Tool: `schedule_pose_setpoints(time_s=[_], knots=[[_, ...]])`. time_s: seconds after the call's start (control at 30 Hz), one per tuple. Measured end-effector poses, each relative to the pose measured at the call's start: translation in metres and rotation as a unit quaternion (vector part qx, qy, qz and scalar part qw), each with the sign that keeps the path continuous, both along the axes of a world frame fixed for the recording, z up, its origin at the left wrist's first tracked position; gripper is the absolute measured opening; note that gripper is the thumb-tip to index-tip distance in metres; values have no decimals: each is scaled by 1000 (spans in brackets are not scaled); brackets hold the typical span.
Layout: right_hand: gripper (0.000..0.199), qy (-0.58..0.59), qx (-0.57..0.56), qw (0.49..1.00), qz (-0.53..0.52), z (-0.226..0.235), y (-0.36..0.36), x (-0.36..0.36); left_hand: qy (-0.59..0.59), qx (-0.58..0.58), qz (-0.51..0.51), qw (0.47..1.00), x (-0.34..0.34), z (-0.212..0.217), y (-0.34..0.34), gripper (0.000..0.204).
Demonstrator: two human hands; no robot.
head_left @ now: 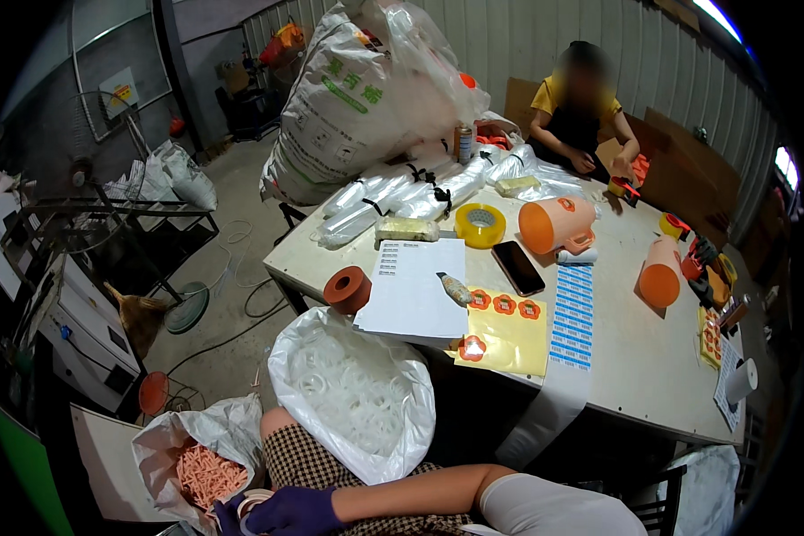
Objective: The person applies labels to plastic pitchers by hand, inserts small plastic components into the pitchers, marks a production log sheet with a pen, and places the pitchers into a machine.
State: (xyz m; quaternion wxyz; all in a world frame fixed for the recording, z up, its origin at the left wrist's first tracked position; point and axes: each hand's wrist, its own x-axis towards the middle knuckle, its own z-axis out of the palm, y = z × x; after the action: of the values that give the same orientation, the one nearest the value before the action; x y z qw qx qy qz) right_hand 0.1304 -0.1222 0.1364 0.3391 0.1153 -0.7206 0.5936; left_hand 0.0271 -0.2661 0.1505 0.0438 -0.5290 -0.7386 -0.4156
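Workshop floor beside table (652, 375), gloved right hand (295, 511) closed on white ring (252, 500), left hand's grip unclear, bag of pink pieces (207, 473)

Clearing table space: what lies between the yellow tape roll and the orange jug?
Nothing: the head view shows bare tabletop between the yellow tape roll and the orange jug.

Glove (293, 511): purple, thin rubbery film, slight sheen.
Ring (254, 502): pale plastic, smooth.
Bag (207, 444): thin clear plastic, crinkled, glossy; pink plastic pieces (207, 474) inside.
Sack (353, 393): translucent white plastic film, wrinkled.
Skirt (305, 464): checked woven cloth, matt.
Sleeve (554, 507): white knit cloth, matt.
Table (639, 357): pale, smooth, matt.
Jug (556, 224): orange plastic, smooth.
Tape (480, 225): yellow, glossy.
Sheet (413, 290): white paper, matt.
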Motion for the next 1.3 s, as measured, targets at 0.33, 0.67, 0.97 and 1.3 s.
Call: schedule_pose_setpoints(time_s=[0.33,0.67,0.97,1.3], knots=[[20,-206,83,969,-105,-50,-28,-38,-106,20,-88,990,-13,-49,0,103],[17,-236,167,950,-119,-26,-11,0,107,-107,-46,987,5,-16,9,100],[31,-30,7,994,-104,10,28,118,275,-96,-188,938,29,53,42,86],[37,-341,131,554,-748,-39,143,457,336,-15,-553,762,108,-69,121,36]])
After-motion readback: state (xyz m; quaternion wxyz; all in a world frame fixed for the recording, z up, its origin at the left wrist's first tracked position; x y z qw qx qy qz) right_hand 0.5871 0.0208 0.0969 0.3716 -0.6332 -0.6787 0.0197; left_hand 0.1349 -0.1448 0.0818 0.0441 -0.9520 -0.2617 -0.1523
